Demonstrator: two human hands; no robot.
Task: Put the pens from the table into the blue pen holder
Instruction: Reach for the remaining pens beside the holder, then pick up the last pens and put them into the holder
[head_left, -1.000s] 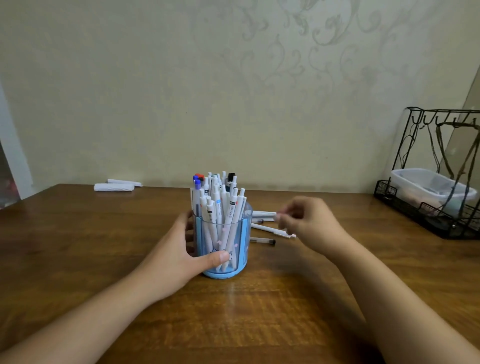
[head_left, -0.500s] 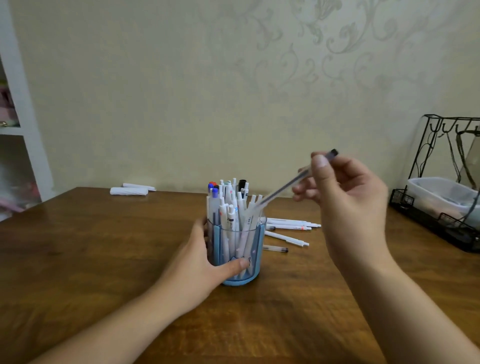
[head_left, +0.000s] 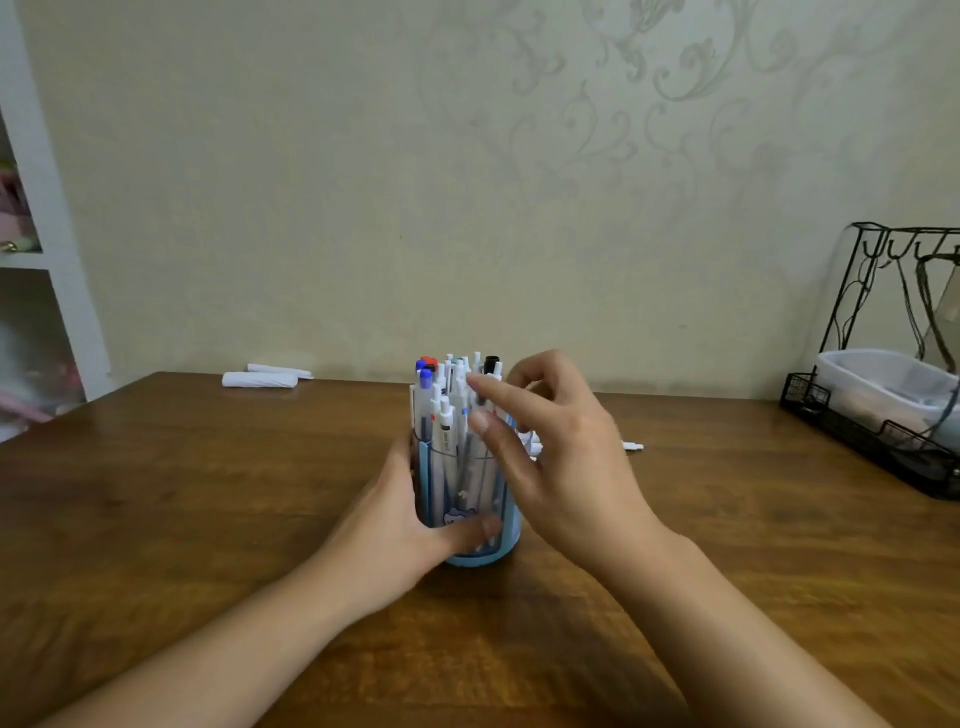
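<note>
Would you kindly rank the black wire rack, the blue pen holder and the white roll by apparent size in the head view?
1. Black wire rack, though cut off by the frame edge.
2. Blue pen holder, nearer the camera.
3. White roll, farthest back, so its true size is unsure.

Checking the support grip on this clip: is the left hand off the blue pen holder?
No, the left hand wraps the blue pen holder, thumb across its front near the base.
</note>
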